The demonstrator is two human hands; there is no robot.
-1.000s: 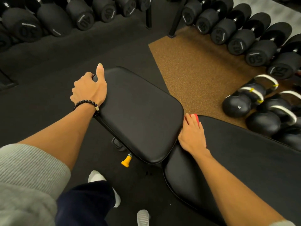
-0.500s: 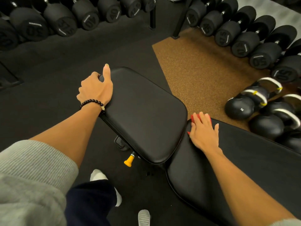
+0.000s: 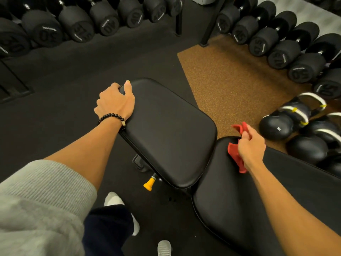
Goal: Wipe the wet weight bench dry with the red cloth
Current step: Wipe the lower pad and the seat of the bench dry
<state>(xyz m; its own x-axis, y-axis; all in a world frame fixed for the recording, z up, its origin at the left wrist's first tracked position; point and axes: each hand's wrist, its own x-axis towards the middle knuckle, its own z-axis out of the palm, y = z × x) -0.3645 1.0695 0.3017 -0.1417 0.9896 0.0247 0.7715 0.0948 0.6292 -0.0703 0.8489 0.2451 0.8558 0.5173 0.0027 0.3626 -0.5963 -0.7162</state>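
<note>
Bench: plain black pads, slight sheen.
Cloth: solid red, no pattern visible.
Knob under seat: yellow-orange.
Floor: dark grey to black.
Mat: brown, finely speckled.
Dumbbells: matte black heads, numerals in darker tone, thin pale line marks.
Kettlebells: black, white-wrapped handles, yellow bands.
Bracelet on left wrist: black beads, one cream bead.
Sleeve: light grey, fine ribbed knit.
Trousers: dark navy.
Shoes: white to pale grey.
</note>
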